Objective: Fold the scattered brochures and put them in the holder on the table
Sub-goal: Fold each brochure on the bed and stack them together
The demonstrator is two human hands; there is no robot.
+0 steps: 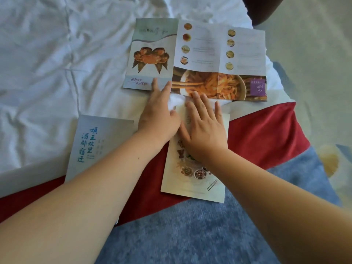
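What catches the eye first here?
The big open brochure with crab and noodle photos, at the top on the white sheet. Just below, the left hand reaches its near edge and the right hand lies flat on a cream brochure; a blue-lettered brochure lies at left.

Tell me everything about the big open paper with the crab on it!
The unfolded brochure is printed paper, lying open and flat on the white bedsheet. Creases split it into three panels: a crab on the left, small round dish photos with text on the other two, and a noodle bowl with chopsticks along the near edge. The left hand rests its fingertips on that edge; the right hand reaches it too.
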